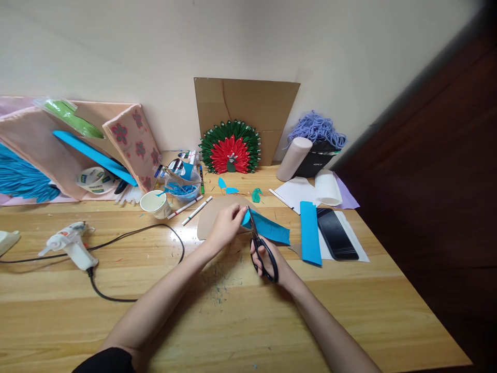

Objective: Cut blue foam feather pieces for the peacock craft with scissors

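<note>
My left hand (230,221) pinches the left end of a blue strip (272,227) that looks like felt or crepe paper. Black-handled scissors (264,264) are in my right hand (276,261), fingers through the loops. Their blades lie across the strip close to my left fingertips. Beneath my left hand is a rounded piece of brown cardboard (205,220). Another blue piece (310,233), folded flat, lies to the right of my right hand. Two small blue leaf-shaped cutouts (231,190) and a green bird-shaped piece (257,195) rest beyond my hands.
A white glue gun (73,244) with a looping black cord stands at left. Nearby are a paper cup (155,204) and a tub of blue scraps (181,186). A red and green peacock fan (231,150) leans on cardboard (267,103) behind. A phone (337,235) lies at right.
</note>
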A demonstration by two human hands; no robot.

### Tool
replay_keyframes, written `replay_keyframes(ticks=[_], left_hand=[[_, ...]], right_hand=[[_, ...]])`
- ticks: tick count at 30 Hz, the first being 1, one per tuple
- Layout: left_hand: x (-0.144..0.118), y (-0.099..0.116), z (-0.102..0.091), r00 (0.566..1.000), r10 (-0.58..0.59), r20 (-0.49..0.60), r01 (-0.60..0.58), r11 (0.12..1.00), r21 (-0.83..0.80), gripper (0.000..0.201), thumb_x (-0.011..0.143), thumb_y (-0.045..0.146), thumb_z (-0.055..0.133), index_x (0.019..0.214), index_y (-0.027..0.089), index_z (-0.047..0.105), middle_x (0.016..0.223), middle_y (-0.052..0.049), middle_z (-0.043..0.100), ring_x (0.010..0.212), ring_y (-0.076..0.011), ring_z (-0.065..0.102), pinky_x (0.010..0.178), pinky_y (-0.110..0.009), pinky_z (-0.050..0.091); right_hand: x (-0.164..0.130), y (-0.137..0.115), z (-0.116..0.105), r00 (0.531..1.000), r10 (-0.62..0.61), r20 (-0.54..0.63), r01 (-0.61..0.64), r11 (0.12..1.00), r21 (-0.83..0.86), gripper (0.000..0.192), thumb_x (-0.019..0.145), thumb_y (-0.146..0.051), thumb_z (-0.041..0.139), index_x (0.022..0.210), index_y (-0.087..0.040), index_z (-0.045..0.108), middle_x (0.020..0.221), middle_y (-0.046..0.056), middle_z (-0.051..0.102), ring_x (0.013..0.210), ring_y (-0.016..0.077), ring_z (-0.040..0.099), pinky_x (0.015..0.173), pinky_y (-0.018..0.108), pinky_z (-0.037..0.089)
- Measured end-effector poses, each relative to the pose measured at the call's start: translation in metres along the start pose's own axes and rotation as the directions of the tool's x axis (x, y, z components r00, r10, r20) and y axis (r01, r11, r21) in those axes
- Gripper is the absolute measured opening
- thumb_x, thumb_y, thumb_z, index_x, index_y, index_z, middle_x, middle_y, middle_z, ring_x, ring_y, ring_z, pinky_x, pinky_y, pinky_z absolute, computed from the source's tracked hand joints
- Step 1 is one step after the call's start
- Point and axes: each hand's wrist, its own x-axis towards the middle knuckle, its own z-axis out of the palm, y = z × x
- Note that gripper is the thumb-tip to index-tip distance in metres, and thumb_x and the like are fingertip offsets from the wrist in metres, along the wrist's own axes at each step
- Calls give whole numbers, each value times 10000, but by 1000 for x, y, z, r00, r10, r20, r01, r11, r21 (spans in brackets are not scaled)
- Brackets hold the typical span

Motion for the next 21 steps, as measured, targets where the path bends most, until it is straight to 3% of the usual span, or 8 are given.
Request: replay_keyframes(ticks=[6,10,13,16,21], left_hand=[[2,-4,-1,1000,12,-20,-12,1000,-3,359,861,404,435,585,175,442,547,43,386,555,-108,369,537,-244,254],[3,-6,0,1000,-22,-20,20,996,-83,358,836,421,469,578,174,445,543,46,384,549,-104,368,534,-239,262],[3,-5,5,994,-95,61,107,965,-241,329,788,456,518,633,166,511,568,34,448,544,-104,390,529,-236,294],[1,-3,12,972,-151,180,210,900,-382,331,713,478,593,715,150,554,607,19,510,553,-105,434,544,-238,342],[-4,-2,23,948,-145,284,269,840,-470,359,630,471,676,717,142,560,639,9,547,587,-103,477,585,-237,375]], right_hand=[[4,8,0,997,58,-46,-57,998,18,536,651,-736,508,749,-218,408,443,-110,353,301,57,320,272,179,327],[7,12,0,988,84,-133,-68,991,118,543,662,-740,502,737,-207,426,419,-102,379,290,64,358,276,180,333],[9,9,-3,969,34,-247,8,986,168,546,713,-739,446,736,-193,437,407,-89,401,299,70,420,308,176,345],[12,5,-10,942,-33,-334,96,980,174,436,757,-616,537,773,-186,466,433,-88,427,334,79,467,365,192,409],[15,9,-17,927,-82,-365,167,964,208,362,736,-491,643,841,-187,477,445,-94,450,345,93,489,378,204,434]])
